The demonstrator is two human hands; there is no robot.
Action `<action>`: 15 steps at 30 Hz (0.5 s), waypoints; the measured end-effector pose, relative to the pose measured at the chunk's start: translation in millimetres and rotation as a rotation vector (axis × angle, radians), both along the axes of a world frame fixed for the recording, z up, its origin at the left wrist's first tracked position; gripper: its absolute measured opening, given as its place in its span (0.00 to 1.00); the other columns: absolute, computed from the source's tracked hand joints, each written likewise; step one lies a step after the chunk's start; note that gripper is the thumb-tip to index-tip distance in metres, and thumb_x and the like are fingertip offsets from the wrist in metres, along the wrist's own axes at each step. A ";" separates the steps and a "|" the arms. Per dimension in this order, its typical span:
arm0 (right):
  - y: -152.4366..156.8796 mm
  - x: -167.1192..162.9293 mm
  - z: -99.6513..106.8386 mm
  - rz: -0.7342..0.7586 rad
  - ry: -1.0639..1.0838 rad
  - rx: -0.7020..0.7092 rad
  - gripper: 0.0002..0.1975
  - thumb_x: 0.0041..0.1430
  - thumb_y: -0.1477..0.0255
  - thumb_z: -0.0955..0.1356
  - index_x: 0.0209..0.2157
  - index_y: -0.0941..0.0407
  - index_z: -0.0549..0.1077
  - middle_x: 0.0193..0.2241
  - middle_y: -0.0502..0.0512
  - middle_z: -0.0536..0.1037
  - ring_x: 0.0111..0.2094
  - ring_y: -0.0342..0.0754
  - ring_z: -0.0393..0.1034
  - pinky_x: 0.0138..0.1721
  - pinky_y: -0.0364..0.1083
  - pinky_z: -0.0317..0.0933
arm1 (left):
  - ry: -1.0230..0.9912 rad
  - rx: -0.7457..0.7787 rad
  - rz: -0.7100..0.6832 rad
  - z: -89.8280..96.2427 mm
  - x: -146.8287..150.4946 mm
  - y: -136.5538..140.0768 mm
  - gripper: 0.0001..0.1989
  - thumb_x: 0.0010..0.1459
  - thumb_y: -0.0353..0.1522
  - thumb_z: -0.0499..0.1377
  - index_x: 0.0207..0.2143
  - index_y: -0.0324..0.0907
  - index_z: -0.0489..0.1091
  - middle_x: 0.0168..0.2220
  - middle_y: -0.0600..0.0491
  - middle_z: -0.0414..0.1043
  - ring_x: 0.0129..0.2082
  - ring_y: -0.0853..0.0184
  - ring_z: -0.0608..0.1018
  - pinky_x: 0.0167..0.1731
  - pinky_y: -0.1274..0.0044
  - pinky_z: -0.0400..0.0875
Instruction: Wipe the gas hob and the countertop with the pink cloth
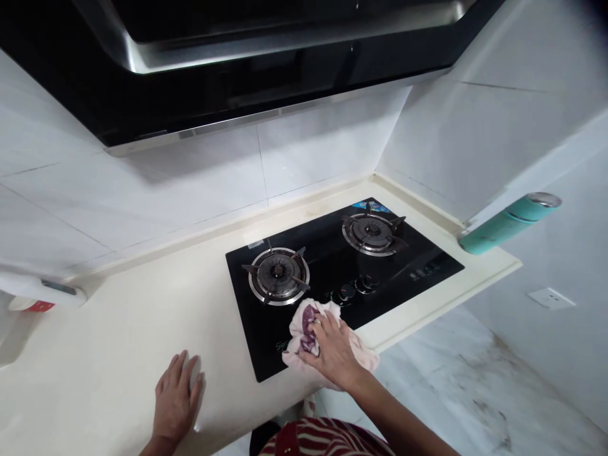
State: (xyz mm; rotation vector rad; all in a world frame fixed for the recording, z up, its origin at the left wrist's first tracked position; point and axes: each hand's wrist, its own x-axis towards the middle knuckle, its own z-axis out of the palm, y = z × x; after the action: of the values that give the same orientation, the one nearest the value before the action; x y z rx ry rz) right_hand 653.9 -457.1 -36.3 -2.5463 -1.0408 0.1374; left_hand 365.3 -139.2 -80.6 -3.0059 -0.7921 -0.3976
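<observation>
Cloth [298,328] | right hand [333,351] gripping, on cooktop [327,261] | left hand [175,394] on countertop [190,304]

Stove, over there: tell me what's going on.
A person's right hand holds a bunched pink cloth on the front of the black stove, near the left burner and the knobs. The left hand rests on the counter to the stove's left. A green bottle stands to the stove's right.

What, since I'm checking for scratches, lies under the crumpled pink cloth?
Glossy black rectangular cooktop and cream countertop continue beneath the cloth; the covered patch can't be seen.
</observation>
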 end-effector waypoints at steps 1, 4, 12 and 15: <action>6.0 7.5 5.1 0.005 0.027 0.011 0.23 0.56 0.54 0.68 0.49 0.53 0.70 0.58 0.62 0.70 0.63 0.66 0.54 0.59 0.66 0.47 | -0.002 0.002 -0.003 0.3 0.0 0.2 0.23 0.66 0.41 0.47 0.58 0.44 0.68 0.64 0.44 0.63 0.66 0.54 0.62 0.59 0.61 0.61; 11.1 33.3 13.6 -0.067 0.119 0.060 0.19 0.65 0.57 0.62 0.50 0.54 0.67 0.48 0.60 0.77 0.54 0.58 0.68 0.57 0.60 0.53 | -0.002 0.011 -0.012 0.9 -0.1 0.8 0.24 0.66 0.42 0.47 0.58 0.43 0.68 0.64 0.43 0.63 0.66 0.54 0.62 0.59 0.61 0.62; 27.4 59.3 -6.8 -0.250 0.070 -0.011 0.16 0.67 0.69 0.57 0.51 0.58 0.67 0.47 0.66 0.77 0.51 0.59 0.70 0.56 0.55 0.54 | -0.008 -0.001 0.006 -1.7 -0.6 0.7 0.23 0.65 0.42 0.47 0.57 0.45 0.68 0.64 0.45 0.64 0.66 0.55 0.63 0.58 0.61 0.62; 49.1 78.4 -11.6 -0.340 0.106 0.037 0.17 0.67 0.70 0.55 0.52 0.59 0.67 0.48 0.66 0.76 0.53 0.58 0.68 0.56 0.54 0.55 | -0.013 0.001 0.012 -1.9 -0.8 0.9 0.23 0.65 0.42 0.47 0.57 0.46 0.69 0.64 0.45 0.64 0.66 0.55 0.63 0.59 0.61 0.62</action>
State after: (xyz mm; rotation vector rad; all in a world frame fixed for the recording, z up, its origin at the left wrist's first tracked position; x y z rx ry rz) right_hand 732.3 -408.0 -47.9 -2.6064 -0.5559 0.1553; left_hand 364.5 -138.3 -82.6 -2.9995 -0.8103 -0.4170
